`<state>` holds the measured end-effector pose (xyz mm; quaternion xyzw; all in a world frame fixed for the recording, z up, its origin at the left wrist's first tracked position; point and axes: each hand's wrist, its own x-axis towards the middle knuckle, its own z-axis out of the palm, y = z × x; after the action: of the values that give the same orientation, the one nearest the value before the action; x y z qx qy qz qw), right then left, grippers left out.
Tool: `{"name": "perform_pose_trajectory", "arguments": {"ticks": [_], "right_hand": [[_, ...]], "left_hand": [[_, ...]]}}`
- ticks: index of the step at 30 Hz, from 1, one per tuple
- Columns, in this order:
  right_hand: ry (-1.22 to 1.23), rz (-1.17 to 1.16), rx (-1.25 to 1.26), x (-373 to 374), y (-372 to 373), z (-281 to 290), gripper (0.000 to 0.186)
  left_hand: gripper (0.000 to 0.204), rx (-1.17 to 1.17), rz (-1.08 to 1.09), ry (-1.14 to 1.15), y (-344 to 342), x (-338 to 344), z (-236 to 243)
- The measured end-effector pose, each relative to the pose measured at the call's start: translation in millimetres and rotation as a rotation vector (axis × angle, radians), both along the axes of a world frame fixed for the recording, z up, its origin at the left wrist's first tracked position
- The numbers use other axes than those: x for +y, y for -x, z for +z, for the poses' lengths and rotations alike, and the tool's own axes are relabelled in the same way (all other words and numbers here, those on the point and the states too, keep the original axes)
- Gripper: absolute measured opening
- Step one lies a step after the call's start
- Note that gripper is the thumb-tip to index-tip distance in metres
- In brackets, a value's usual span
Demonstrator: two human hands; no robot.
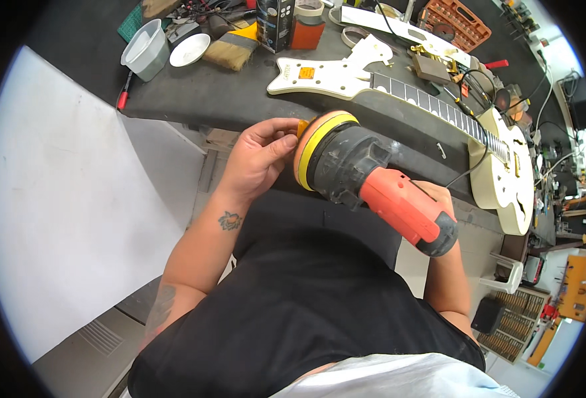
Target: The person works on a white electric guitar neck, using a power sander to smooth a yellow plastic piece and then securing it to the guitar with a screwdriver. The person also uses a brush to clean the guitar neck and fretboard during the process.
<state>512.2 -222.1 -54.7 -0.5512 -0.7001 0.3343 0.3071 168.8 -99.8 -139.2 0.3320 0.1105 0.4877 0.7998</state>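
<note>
A red and black power sander (399, 202) with a yellow-rimmed round pad is held over my lap, its pad tilted toward the left. My left hand (260, 159) pinches a small amber-orange piece (301, 125) against or beside the pad's face. My right hand (439, 199), mostly behind the tool, grips the sander's body. Just beyond, on the dark bench (206, 99), lie a loose white guitar neck (342, 83) with a fretted fingerboard and a cream guitar body (505, 192) with strings or frets near its top.
The bench holds a clear tub (143, 50), white dish (189, 50), wide brush (230, 52), dark box (273, 20), orange tool case (453, 23) and cables. A large white board (87, 199) stands at the left; a white stool (505, 272) and orange pegboard (575, 285) are at the right.
</note>
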Motion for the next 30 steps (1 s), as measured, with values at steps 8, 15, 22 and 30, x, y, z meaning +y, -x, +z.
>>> {"name": "perform_pose_trajectory", "arguments": {"ticks": [8,15,22,30], "right_hand": [[0.053,0.06,0.082,4.3,-2.9,-17.0,0.021],[0.123,0.021,0.056,2.0,-1.9,-17.7,0.016],[0.036,0.06,0.008,5.7,5.8,-11.9,0.015],[0.205,-0.08,0.405,-1.0,1.9,-29.8,0.026]], "left_hand": [[0.031,-0.09,-0.07,0.106,2.3,-18.5,-6.1],[0.029,-0.071,-0.077,0.125,4.7,-11.0,-4.3],[0.041,-0.003,-0.041,0.14,9.0,-5.3,6.4],[0.044,0.112,-0.084,-0.03,18.7,-0.5,16.1]]}}
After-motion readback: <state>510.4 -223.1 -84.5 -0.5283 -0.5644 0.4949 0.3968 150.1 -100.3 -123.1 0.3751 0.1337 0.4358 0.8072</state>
